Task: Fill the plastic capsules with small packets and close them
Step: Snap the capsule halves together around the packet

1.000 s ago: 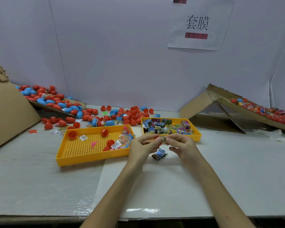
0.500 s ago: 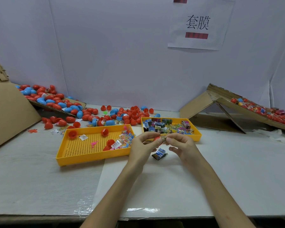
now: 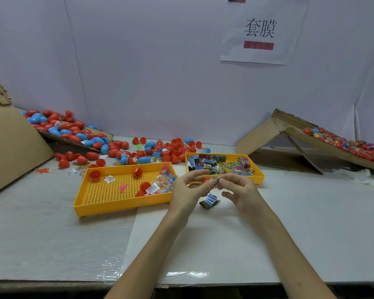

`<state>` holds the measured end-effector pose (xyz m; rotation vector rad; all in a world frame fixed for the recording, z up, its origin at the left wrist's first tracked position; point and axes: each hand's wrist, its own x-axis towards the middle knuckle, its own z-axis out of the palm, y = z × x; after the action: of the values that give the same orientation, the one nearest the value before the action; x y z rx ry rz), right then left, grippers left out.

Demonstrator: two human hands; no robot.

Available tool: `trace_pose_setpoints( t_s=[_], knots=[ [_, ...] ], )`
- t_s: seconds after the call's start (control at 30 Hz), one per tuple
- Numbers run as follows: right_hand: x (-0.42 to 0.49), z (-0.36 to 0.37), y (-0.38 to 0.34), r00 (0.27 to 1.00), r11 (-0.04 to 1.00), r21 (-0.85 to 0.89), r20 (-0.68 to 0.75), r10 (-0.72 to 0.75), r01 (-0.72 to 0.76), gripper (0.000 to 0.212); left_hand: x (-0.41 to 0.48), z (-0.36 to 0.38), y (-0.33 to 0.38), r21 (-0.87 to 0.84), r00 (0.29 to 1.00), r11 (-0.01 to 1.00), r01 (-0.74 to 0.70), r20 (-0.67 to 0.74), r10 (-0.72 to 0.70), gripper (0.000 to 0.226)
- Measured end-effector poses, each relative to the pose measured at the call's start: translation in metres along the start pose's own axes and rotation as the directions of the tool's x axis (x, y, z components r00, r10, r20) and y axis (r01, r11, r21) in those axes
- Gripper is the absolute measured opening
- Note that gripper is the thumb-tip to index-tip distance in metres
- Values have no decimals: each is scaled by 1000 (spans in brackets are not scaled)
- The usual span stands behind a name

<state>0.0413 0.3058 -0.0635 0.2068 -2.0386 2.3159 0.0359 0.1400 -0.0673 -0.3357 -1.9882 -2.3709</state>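
**A gold foil packet (image 3: 216, 179) was held at the mouth of a red capsule half (image 3: 206, 181)**
The left hand (image 3: 188, 188) gripped the capsule half in curled fingers above the table (image 3: 311, 212), just in front of the packet tray (image 3: 260, 176). The right hand (image 3: 240, 188) pinched the packet between thumb and forefinger. The packet looked light, crinkly and slick, best nipped by its edge. The thin shell seemed stiff but smooth, safer cradled round its dome. A blue packet (image 3: 209, 200) lay beneath.
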Motion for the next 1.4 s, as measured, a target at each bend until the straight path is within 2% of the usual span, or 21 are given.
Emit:
trace_pose_setpoints(
  t_s=[0.27, 0.5, 0.77, 1.13, 1.3, 1.4],
  knots=[
    [0, 0, 0, 1000, 1000, -15, 18, -5, 5, 5, 0, 0, -1, 61, 1000, 998, -15, 4, 15, 12],
    [-1, 0, 0, 1000, 1000, 4, 11, -10, 10, 7, -1, 2, 1, 69, 1000, 998, -10, 18, 9, 18],
    [0, -1, 0, 1000, 1000, 30, 7, -3, 3, 5, -1, 2, 1, 34, 1000, 999, -1, 27, 0, 19],
    [0, -1, 2, 1000, 1000, -9, 16, -17, 17, 16, -2, 2, 3, -29, 999, 999, 32, 16, -31, 14],
    [3, -1, 6, 990, 986, -102, -27, -137, 134, 30, -2, 1, 4, -98, 996, 991, 87, 20, -86, 11],
    [3, 3, 7, 968, 963, -145, -75, -238, 225, 24, -1, 1, 4, -129, 996, 987, 94, 6, -94, 17]
  ],
)
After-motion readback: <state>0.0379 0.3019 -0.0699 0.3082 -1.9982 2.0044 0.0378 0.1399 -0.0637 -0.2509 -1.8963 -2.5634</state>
